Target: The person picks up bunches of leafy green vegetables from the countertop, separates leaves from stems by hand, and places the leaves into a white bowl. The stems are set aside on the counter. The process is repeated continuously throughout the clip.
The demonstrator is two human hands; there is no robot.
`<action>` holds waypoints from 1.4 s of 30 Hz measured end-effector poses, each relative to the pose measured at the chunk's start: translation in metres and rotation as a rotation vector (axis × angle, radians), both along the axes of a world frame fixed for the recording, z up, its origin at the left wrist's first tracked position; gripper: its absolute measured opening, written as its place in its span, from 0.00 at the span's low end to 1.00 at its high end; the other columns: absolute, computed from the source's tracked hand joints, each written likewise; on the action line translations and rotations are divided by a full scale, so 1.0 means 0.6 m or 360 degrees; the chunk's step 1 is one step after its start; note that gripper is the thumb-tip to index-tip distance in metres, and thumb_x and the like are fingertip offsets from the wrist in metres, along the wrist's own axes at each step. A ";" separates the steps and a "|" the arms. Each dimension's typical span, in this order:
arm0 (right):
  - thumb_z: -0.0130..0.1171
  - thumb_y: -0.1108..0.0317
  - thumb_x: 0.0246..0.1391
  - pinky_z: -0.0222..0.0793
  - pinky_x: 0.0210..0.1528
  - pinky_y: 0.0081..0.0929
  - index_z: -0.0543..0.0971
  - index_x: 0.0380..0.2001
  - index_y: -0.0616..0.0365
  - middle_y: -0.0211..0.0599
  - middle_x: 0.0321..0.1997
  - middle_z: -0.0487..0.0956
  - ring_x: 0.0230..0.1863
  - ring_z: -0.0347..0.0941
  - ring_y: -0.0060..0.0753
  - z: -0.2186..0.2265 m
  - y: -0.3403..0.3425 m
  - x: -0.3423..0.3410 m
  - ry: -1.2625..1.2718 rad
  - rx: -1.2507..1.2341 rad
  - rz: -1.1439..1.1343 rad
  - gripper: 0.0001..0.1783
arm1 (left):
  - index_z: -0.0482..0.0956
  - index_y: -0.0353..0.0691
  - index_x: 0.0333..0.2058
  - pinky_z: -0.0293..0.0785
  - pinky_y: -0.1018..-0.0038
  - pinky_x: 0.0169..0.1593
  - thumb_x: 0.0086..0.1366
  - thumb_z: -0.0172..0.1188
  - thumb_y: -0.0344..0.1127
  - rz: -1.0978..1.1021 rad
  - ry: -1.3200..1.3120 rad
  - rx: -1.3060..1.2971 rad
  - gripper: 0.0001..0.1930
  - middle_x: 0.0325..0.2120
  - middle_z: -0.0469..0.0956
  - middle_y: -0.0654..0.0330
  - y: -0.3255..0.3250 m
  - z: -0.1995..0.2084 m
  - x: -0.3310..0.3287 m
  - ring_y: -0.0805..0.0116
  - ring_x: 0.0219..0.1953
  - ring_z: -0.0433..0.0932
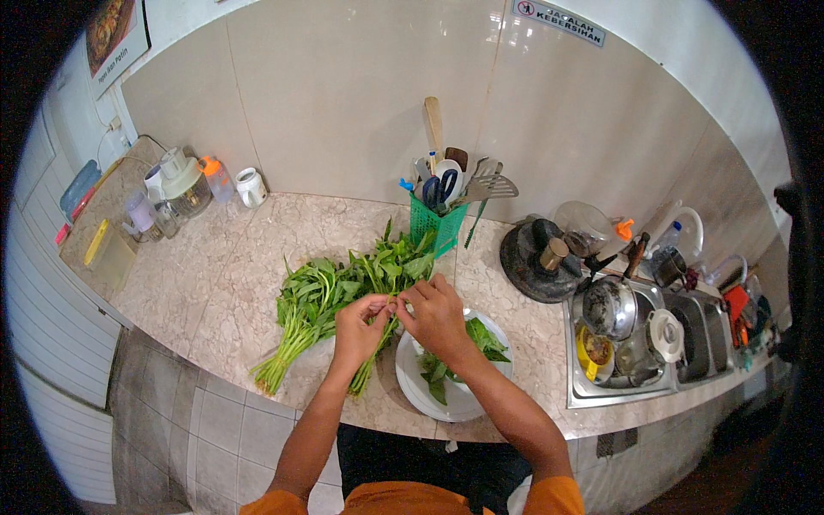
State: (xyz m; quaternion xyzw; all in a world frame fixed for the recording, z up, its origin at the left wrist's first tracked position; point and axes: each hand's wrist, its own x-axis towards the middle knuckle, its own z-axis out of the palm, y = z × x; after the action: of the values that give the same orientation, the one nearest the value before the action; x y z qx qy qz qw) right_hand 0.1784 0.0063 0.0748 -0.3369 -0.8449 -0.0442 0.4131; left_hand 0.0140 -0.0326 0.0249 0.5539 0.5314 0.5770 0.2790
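Observation:
My left hand (359, 326) and my right hand (436, 316) meet over the counter, fingertips pinched together. A thin green stem appears to run between them, though the fingers partly cover it. Right behind and below them lies a bunch of leafy greens (395, 268), its stems showing under my left hand. Another bunch of leafy greens (311, 296) lies to the left, its pale cut stems (279, 360) pointing at the near edge. Under my right forearm stands a white bowl (414, 390) with some loose green leaves (485, 339) in it; the forearm hides part of it.
Behind the greens stands a green basket (436, 225) of utensils. A black stone mortar (534, 268) sits right of it, beside a steel sink (584, 390) crowded with pots and dishes. A blender (184, 189), bottles and a white jar (251, 187) line the back left.

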 end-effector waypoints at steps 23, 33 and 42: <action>0.70 0.69 0.60 0.76 0.37 0.22 0.88 0.39 0.61 0.35 0.33 0.88 0.35 0.82 0.18 0.061 0.016 0.124 0.0315 -0.1488 0.0049 0.08 | 0.84 0.31 0.48 0.81 0.75 0.49 0.68 0.66 0.24 -0.0098 -0.0294 -0.0077 0.11 0.42 0.87 0.56 0.006 -0.022 0.000 0.73 0.43 0.85; 0.71 0.69 0.53 0.78 0.47 0.36 0.89 0.41 0.53 0.41 0.35 0.88 0.37 0.83 0.44 0.006 -0.028 0.152 -0.0159 -0.1057 0.0165 0.11 | 0.84 0.31 0.47 0.80 0.75 0.49 0.68 0.67 0.26 -0.0123 -0.0254 -0.0123 0.10 0.41 0.87 0.56 0.006 -0.026 0.005 0.73 0.43 0.85; 0.72 0.69 0.49 0.77 0.47 0.40 0.90 0.39 0.49 0.38 0.35 0.88 0.36 0.81 0.46 0.004 -0.017 0.163 -0.0196 -0.0918 -0.0024 0.12 | 0.84 0.32 0.48 0.80 0.75 0.48 0.68 0.66 0.26 -0.0130 -0.0268 -0.0125 0.10 0.39 0.87 0.58 0.004 -0.018 0.006 0.74 0.41 0.84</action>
State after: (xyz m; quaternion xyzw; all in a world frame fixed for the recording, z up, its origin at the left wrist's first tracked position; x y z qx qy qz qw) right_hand 0.2765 -0.0037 0.0770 -0.4434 -0.8436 0.1742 0.2478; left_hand 0.0176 -0.0304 0.0139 0.5133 0.5054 0.5884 0.3673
